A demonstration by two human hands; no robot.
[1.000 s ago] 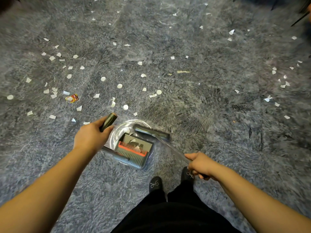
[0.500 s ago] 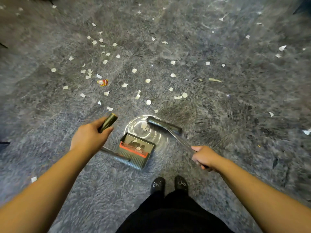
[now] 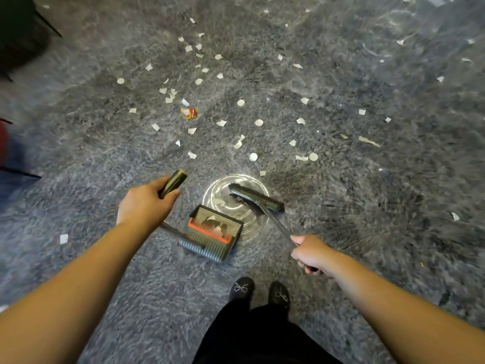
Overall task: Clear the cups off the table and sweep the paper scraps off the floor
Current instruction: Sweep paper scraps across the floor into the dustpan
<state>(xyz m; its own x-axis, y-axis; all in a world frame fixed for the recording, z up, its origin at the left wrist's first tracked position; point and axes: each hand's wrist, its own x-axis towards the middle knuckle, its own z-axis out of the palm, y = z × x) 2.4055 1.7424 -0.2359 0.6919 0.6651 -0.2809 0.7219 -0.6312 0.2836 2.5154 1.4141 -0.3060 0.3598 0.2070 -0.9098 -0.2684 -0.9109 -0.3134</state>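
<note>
My left hand (image 3: 144, 206) grips the dark top of the dustpan handle (image 3: 173, 183). The dustpan (image 3: 214, 233), dark with an orange comb edge, stands on the grey carpet and holds a few scraps. My right hand (image 3: 313, 254) grips the broom's metal shaft. The broom head (image 3: 256, 197) lies just beyond the dustpan's mouth, over a shiny round patch with a few scraps by its bristles. Several white paper scraps (image 3: 253, 156) lie scattered on the carpet ahead, with a red and yellow wrapper (image 3: 189, 113) among them. No cups or table are in view.
My two black shoes (image 3: 259, 291) stand right behind the dustpan. Dark furniture legs (image 3: 31, 24) show at the upper left, and a red and blue object sits at the left edge. One scrap (image 3: 63, 239) lies left of my arm.
The view has swung so the scraps sit further right and down in frame. The broom head has shifted slightly right of the dustpan's mouth. Both hands keep their grips.
</note>
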